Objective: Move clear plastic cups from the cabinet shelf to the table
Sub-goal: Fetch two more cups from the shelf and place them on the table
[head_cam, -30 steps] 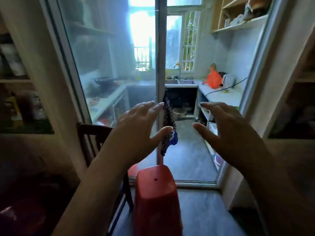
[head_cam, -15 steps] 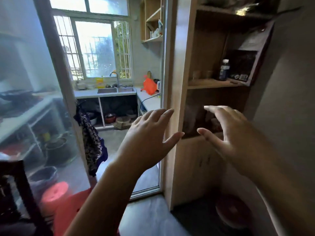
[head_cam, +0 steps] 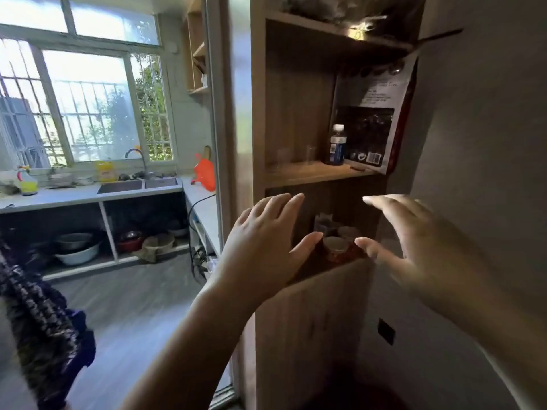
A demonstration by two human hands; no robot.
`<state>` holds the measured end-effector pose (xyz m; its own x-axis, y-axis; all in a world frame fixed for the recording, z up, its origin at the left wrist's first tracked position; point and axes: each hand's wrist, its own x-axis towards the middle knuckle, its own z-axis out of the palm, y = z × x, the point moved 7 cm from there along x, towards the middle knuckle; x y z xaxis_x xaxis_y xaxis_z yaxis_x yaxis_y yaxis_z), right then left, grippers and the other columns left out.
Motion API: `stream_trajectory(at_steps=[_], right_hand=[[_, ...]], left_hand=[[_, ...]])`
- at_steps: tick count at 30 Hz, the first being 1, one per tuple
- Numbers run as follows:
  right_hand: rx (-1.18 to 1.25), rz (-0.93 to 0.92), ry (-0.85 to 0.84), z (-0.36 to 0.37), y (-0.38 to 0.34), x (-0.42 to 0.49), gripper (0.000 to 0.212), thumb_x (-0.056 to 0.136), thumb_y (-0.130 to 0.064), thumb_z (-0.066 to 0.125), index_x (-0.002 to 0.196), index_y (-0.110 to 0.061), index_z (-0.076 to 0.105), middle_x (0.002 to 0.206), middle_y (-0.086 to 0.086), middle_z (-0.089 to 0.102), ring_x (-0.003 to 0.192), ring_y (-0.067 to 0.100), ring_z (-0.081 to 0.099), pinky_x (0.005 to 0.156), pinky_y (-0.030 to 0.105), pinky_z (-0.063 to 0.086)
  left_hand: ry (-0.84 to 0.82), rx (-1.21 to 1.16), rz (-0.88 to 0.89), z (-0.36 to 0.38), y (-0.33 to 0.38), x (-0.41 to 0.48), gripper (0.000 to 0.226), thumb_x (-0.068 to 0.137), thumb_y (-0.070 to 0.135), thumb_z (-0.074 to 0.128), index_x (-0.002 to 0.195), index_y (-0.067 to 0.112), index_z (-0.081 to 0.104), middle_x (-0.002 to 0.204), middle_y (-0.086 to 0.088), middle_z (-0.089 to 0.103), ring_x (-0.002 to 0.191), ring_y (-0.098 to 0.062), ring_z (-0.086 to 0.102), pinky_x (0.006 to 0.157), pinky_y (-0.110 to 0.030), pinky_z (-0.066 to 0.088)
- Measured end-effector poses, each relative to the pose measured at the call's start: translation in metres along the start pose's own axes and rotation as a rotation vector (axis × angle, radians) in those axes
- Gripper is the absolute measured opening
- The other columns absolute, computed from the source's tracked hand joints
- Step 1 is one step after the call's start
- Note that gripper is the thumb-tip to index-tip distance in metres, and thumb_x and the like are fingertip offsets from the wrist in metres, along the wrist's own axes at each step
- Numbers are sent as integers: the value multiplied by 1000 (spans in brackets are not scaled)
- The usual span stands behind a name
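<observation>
Cups (head_cam: 310, 155) clear, faint, upright on shelf (head_cam: 313, 172).

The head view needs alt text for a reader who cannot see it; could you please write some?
Two empty, open hands, left hand and right hand, reach toward a wooden cabinet. Faint clear plastic cups stand on its middle shelf, left of a dark bottle. A sunlit kitchen sink lies beyond on the left.

Bare forearms, no sleeves, left grip (head_cam: 263, 241), right grip (head_cam: 414, 241), no rings.
</observation>
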<state>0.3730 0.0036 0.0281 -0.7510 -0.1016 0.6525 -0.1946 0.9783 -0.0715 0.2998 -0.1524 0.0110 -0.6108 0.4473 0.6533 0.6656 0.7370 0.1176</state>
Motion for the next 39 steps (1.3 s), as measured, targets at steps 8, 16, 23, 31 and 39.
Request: stream_trajectory(at_steps=[8, 16, 23, 31, 39], right_hand=[[-39, -13, 27, 72, 65, 105, 55, 86, -46, 42, 136, -22, 37, 138, -6, 45, 125, 8, 34, 94, 21, 26], [-15, 31, 2, 109, 160, 169, 54, 83, -47, 44, 134, -30, 35, 135, -6, 46, 119, 9, 39, 91, 27, 35], [74, -134, 16, 165, 210, 266, 52, 88, -36, 50, 135, -20, 37, 138, -1, 43, 122, 14, 36, 92, 24, 30], [211, -212, -83, 246, 260, 369, 48, 90, -32, 49, 135, -20, 36, 136, -1, 43, 121, 14, 39, 97, 28, 35], [248, -196, -183, 319, 284, 425, 55, 88, -33, 53, 137, -19, 33, 140, 3, 41, 123, 18, 40, 94, 30, 38]], left_hand=[[29, 18, -4, 74, -63, 114, 61, 86, 57, 36, 137, 24, 36, 140, 2, 45, 130, -17, 37, 103, -34, 30], [41, 16, -34, 144, -75, 204, 58, 85, 50, 46, 132, 16, 42, 132, -6, 52, 120, -24, 47, 96, -40, 40], [-20, 208, -114, 193, -110, 271, 70, 84, 52, 35, 141, 12, 30, 145, -10, 38, 132, -24, 33, 105, -41, 33], [-28, 262, -299, 232, -146, 328, 63, 88, 51, 40, 142, 23, 24, 150, 1, 30, 136, -17, 24, 107, -38, 26], [-21, 324, -376, 255, -163, 348, 56, 89, 45, 43, 138, 20, 33, 141, -1, 42, 130, -18, 33, 102, -38, 35]])
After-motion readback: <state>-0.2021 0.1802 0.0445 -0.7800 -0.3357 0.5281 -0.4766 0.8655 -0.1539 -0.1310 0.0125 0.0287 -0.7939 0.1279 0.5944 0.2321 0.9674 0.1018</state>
